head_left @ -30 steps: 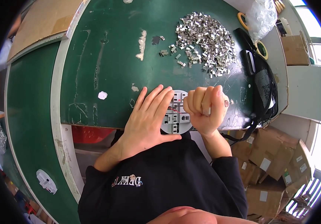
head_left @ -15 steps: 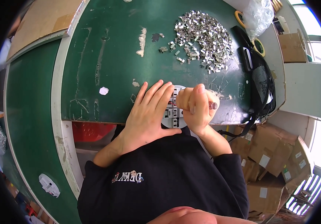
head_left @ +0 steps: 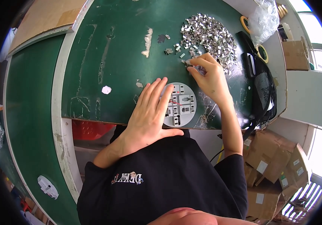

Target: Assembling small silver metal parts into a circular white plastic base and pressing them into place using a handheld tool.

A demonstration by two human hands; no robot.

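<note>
My left hand (head_left: 149, 108) lies flat with its fingers stretched out, the forefinger over the left part of a round grey plastic part (head_left: 192, 114) at the table's near edge. The round part has several raised compartments, with a short red wire in its middle. My right hand (head_left: 211, 77) is at the near left fringe of a heap of small shiny metal clips (head_left: 209, 35). Its thumb and forefinger close on a small metal clip (head_left: 186, 64), partly covered by the fingertips. Something translucent shows under the right palm; I cannot make out what it is.
On the green table (head_left: 127, 67) are a white scrap (head_left: 106, 90) and a strip of dried glue (head_left: 147, 43). A black mesh bag (head_left: 263, 88), tape rolls (head_left: 262, 53) and a clear plastic bag (head_left: 264, 22) line the right side. Cardboard boxes (head_left: 267, 153) stand below right.
My right hand has left the round part and reached up to the clip heap, uncovering the part's right half. The brown-handled tool it held no longer shows clearly. My left hand stays in place.
</note>
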